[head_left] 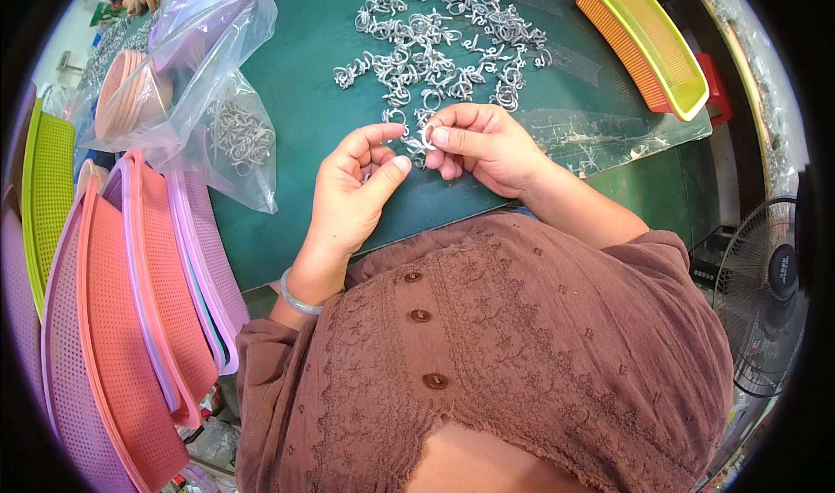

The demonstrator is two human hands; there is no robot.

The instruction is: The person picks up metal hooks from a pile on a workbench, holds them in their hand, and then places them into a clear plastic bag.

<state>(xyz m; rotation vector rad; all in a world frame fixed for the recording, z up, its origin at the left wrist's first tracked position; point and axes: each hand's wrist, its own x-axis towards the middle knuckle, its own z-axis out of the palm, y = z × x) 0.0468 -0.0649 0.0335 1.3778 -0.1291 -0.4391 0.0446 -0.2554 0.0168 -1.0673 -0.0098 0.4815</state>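
Green worktop (296,102) underneath, right hand (487,145) pinching one small metal ring (428,135) between thumb and forefinger, left hand (352,189) half-curled, fingers (383,133) holding nothing I can make out. That ring could slip and vanish into the tangled ring pile (444,41) just beyond, or snag a neighbour and drag it along.

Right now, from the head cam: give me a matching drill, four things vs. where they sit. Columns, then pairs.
Things:
1. small metal ring
2. pile of metal wire hooks
3. clear plastic bag
4. yellow basket

Places:
A. far right corner of the green table
B. pinched in the right hand, beside the left hand
C. left part of the table, some hooks inside
D. loose on the table just beyond both hands

Pairs: 1-B, 2-D, 3-C, 4-A
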